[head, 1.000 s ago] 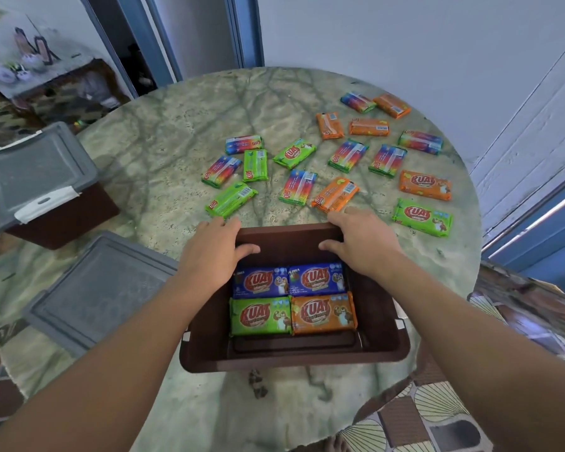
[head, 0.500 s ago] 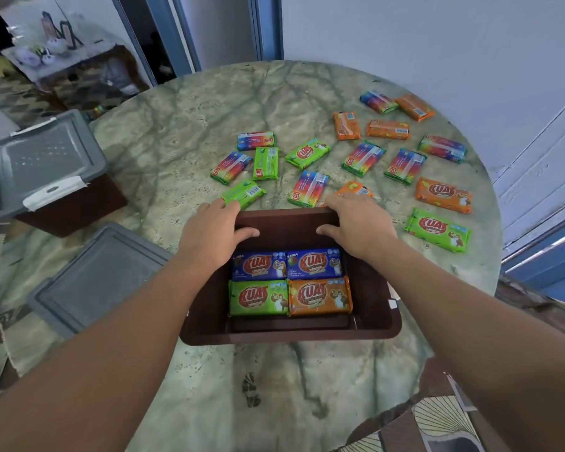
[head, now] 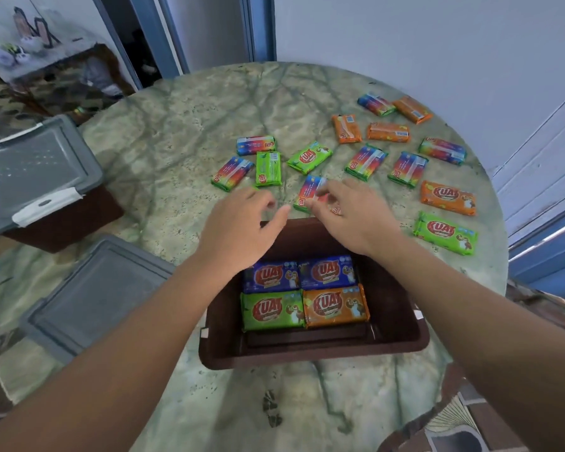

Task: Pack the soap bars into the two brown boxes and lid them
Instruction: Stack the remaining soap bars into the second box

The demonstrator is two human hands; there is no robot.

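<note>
I am in the packing step: the open brown box in front of me holds four soap bars in its bottom, and many more lie on the round table behind it. Both hands reach over the far rim. My right hand has loose fingers touching a rainbow bar, not yet closed on it. My left hand is relaxed, holding nothing. I judge that next comes pinching this bar and laying it beside the four
</note>
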